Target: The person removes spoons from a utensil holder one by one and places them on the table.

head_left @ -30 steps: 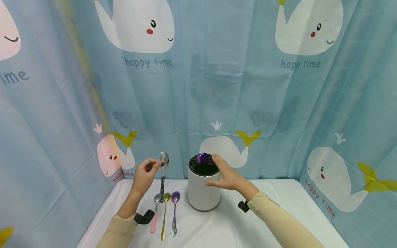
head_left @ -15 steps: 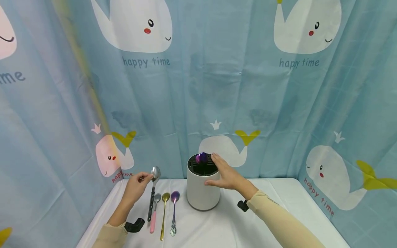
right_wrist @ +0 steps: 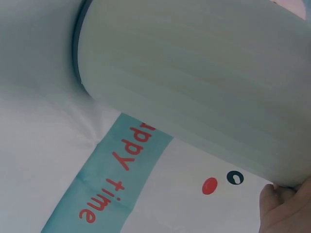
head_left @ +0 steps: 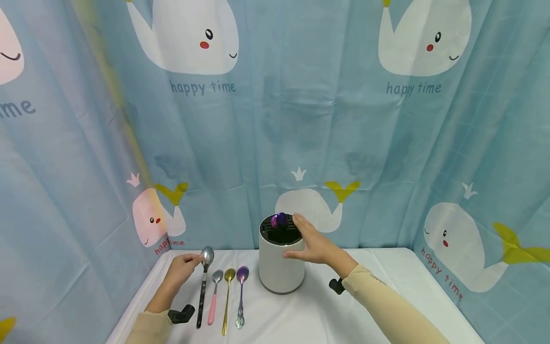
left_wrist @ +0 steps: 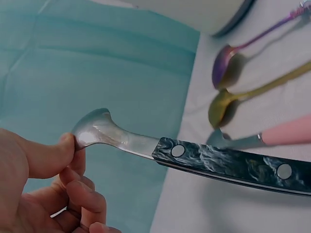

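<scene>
My left hand [head_left: 182, 268] pinches the bowl tip of a metal spoon with a black marbled, riveted handle [head_left: 201, 298]. In the left wrist view, thumb and fingers meet on that spoon's bowl [left_wrist: 95, 128], and the handle stretches right over the white cloth. Beside it lie a pink-handled spoon [head_left: 212, 306], a gold spoon [head_left: 226, 301] and a purple iridescent spoon [head_left: 241, 291], in a row. My right hand [head_left: 313, 243] holds the white cylindrical utensil holder [head_left: 281, 272] at its right side, fingers at the rim and thumb in front.
Purple spoon heads [head_left: 280, 220] stick up from the holder's black slotted top [head_left: 275, 234]. A white cloth covers the table [head_left: 369, 296]. Blue whale-print curtains [head_left: 301, 134] close in the back and both sides.
My left hand has come down and to the left with the black-handled spoon, from above the row to its left end. The right hand and holder stay in place.
</scene>
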Action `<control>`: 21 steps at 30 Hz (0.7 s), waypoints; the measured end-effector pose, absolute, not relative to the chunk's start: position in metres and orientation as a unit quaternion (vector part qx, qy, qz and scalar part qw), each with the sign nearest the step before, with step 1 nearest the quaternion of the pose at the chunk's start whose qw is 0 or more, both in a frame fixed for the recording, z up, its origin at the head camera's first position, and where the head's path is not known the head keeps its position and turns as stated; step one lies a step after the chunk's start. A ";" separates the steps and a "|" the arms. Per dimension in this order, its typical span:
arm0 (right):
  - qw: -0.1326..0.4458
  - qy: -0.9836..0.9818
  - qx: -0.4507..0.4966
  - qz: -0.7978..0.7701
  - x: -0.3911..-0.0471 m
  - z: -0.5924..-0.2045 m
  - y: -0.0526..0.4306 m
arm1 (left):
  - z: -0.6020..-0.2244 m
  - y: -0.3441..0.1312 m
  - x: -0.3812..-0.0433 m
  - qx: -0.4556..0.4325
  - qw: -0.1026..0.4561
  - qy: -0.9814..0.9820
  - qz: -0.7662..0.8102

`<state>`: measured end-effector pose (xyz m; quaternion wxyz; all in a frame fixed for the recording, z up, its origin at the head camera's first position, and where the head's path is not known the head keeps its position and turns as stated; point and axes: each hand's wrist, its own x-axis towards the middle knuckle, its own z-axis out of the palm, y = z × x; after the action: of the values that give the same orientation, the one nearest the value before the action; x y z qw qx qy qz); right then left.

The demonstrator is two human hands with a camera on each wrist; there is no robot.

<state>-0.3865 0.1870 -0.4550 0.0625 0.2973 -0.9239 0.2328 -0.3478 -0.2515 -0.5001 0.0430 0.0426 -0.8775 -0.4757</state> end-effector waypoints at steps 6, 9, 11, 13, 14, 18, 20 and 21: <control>0.059 -0.925 0.296 0.232 -0.385 -0.455 0.188 | -0.512 -0.256 -0.356 0.039 0.023 -0.884 -0.465; 0.062 -0.925 0.297 0.231 -0.386 -0.456 0.188 | -0.517 -0.256 -0.361 0.033 0.022 -0.889 -0.456; 0.064 -0.924 0.299 0.231 -0.387 -0.456 0.188 | -0.520 -0.257 -0.363 0.034 0.021 -0.891 -0.451; 0.066 -0.924 0.299 0.229 -0.388 -0.456 0.188 | -0.523 -0.258 -0.365 0.039 0.019 -0.892 -0.449; 0.067 -0.924 0.300 0.229 -0.388 -0.455 0.188 | -0.524 -0.258 -0.366 0.043 0.017 -0.893 -0.448; 0.064 -0.925 0.297 0.228 -0.388 -0.454 0.187 | -0.533 -0.261 -0.371 0.060 0.006 -0.894 -0.444; 0.062 -0.926 0.295 0.226 -0.387 -0.453 0.187 | -0.539 -0.264 -0.374 0.064 0.001 -0.897 -0.438; 0.062 -0.926 0.295 0.225 -0.387 -0.453 0.187 | -0.542 -0.265 -0.375 0.066 -0.002 -0.898 -0.435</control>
<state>-0.3868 0.1865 -0.4529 0.0618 0.2955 -0.9265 0.2249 -0.3750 -0.2647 -0.5422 -0.0018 0.0661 -0.8978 -0.4354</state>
